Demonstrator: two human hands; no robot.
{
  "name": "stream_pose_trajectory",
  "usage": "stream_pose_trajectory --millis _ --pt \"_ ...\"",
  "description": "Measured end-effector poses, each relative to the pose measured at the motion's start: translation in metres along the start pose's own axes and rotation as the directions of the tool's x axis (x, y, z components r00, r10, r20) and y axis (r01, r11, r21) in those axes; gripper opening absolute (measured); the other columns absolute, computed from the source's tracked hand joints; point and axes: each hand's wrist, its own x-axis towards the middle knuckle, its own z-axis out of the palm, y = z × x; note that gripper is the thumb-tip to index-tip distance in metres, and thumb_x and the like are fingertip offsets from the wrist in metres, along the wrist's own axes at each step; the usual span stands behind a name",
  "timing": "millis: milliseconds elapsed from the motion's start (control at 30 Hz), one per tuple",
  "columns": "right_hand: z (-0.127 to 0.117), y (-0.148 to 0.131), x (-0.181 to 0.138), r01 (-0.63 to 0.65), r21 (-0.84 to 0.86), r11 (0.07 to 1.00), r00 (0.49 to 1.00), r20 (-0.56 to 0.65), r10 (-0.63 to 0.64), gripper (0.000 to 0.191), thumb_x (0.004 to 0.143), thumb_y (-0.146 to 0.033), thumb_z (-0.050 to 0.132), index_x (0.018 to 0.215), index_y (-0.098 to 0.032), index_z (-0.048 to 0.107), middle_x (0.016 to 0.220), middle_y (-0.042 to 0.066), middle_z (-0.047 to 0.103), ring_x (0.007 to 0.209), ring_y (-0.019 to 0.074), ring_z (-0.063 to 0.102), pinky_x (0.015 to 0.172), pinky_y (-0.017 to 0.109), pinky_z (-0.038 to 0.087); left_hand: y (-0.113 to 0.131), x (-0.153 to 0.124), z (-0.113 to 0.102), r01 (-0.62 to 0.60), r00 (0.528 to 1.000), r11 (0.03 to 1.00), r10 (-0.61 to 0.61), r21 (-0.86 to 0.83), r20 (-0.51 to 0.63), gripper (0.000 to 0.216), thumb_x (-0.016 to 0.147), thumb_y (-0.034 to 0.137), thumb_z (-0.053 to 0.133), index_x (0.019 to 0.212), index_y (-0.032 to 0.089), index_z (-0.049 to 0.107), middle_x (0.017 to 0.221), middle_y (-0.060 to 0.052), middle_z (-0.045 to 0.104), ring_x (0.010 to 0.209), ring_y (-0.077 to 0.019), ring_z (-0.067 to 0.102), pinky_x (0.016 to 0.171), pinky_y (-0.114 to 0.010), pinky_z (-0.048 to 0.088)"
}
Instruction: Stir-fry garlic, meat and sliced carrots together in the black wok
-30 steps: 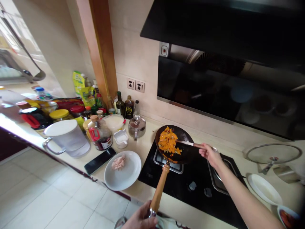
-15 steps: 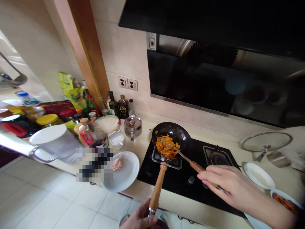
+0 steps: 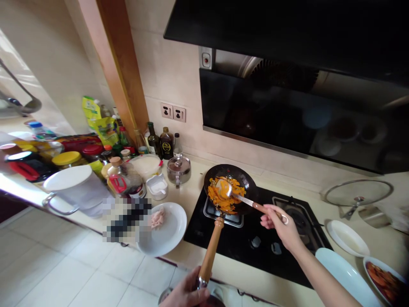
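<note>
A black wok [image 3: 248, 181] sits over the left burner, with sliced orange vegetables [image 3: 218, 199] inside it. My left hand [image 3: 188, 290] is closed around the end of the wok's wooden handle [image 3: 211, 251], low in the view. In my right hand [image 3: 278, 224] is a metal spatula [image 3: 244, 199] with a wooden grip, its fingers wrapped round the grip. The spatula's rounded head lies among the orange slices in the wok. Left of the wok, a white plate [image 3: 174, 232] holds a small heap of pale meat strips [image 3: 157, 218].
Beside the plate stand a lidded glass pot [image 3: 179, 171], a white salt box [image 3: 157, 187] and several bottles and jars. A glass lid [image 3: 359, 192], a white oval dish [image 3: 347, 238] and a pale blue plate [image 3: 347, 273] lie right of the black cooktop [image 3: 230, 243]. The range hood [image 3: 287, 38] hangs above.
My right hand has moved up and left, and the spatula's head has turned over and shifted within the orange slices. The left hand stays on the wok handle.
</note>
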Motion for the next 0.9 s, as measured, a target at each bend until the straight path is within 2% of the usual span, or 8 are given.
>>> stream_pose_trajectory --millis 133,267,367,433,533,633,833,900 --pt "-0.027 0.010 -0.007 -0.053 -0.023 0.998 0.994 -0.099 0.051 0.048 0.071 -0.052 0.067 0.100 -0.014 0.061 0.063 0.005 0.069 0.054 0.0180 0.067 0.051 0.025 0.054 0.004 -0.001 0.004 0.036 0.999 0.999 -0.037 -0.039 -0.013 0.065 0.063 0.051 0.075 0.117 0.021 0.056 0.080 0.002 0.050 0.063 -0.0095 0.043 0.054 -0.023 0.028" --pt "-0.008 0.025 0.010 -0.060 0.170 0.984 0.955 -0.277 0.107 0.046 0.070 -0.049 0.067 0.100 -0.015 0.061 0.060 0.004 0.069 0.054 0.0171 0.067 0.050 0.024 0.054 0.004 -0.001 0.004 0.031 0.998 1.000 -0.031 -0.002 -0.055 0.061 0.063 0.049 0.075 0.115 0.021 0.059 0.081 0.001 0.053 0.063 -0.0102 0.043 0.056 -0.024 0.030" --pt "0.007 0.031 0.016 -0.148 0.325 0.934 0.947 -0.227 0.228 0.047 0.068 -0.046 0.069 0.101 -0.014 0.059 0.060 0.005 0.070 0.056 0.0195 0.068 0.050 0.026 0.054 0.003 -0.001 0.002 0.042 0.997 0.999 -0.041 0.009 -0.070 0.060 0.063 0.049 0.076 0.113 0.021 0.060 0.082 0.001 0.054 0.068 -0.0121 0.045 0.062 -0.025 0.034" --pt "0.002 0.027 0.013 -0.164 0.282 0.945 0.955 -0.194 0.223 0.047 0.067 -0.046 0.070 0.099 -0.013 0.060 0.059 0.006 0.070 0.054 0.0197 0.068 0.048 0.026 0.053 0.004 -0.002 0.003 0.054 0.995 0.999 -0.054 0.001 -0.081 0.064 0.060 0.051 0.077 0.114 0.020 0.060 0.084 -0.001 0.055 0.075 -0.0155 0.048 0.069 -0.027 0.037" --pt "-0.018 0.013 0.002 -0.105 0.135 0.985 0.962 -0.236 0.135 0.046 0.069 -0.048 0.068 0.097 -0.012 0.061 0.057 0.005 0.068 0.050 0.0181 0.066 0.045 0.024 0.051 0.006 -0.004 0.005 0.055 0.994 0.998 -0.055 -0.004 -0.093 0.067 0.059 0.052 0.077 0.116 0.021 0.059 0.095 -0.004 0.058 0.088 -0.0205 0.051 0.078 -0.030 0.039" --pt "-0.024 0.003 -0.008 -0.064 0.088 0.994 0.956 -0.281 0.086 0.046 0.072 -0.051 0.065 0.099 -0.013 0.062 0.057 0.005 0.068 0.050 0.0182 0.065 0.044 0.024 0.051 0.008 -0.006 0.007 0.047 0.996 0.999 -0.048 -0.014 -0.080 0.063 0.062 0.052 0.075 0.115 0.022 0.060 0.095 -0.004 0.059 0.087 -0.0205 0.053 0.075 -0.029 0.039" --pt "0.010 0.013 -0.024 -0.012 0.075 0.997 0.989 -0.146 0.022 0.046 0.074 -0.054 0.062 0.096 -0.013 0.061 0.062 0.006 0.068 0.055 0.0194 0.067 0.051 0.028 0.054 -0.001 0.000 0.001 0.053 0.998 0.998 -0.054 -0.042 -0.041 0.064 0.062 0.049 0.077 0.115 0.019 0.058 0.089 -0.002 0.057 0.071 -0.0126 0.050 0.064 -0.025 0.036" --pt "0.016 0.017 -0.025 0.014 0.062 0.998 0.989 -0.149 -0.005 0.046 0.075 -0.054 0.061 0.097 -0.014 0.062 0.063 0.006 0.068 0.058 0.0204 0.067 0.054 0.029 0.055 -0.005 0.001 -0.001 0.056 0.998 0.998 -0.058 -0.041 -0.035 0.063 0.064 0.047 0.076 0.118 0.020 0.056 0.085 -0.001 0.055 0.068 -0.0116 0.049 0.062 -0.024 0.035"
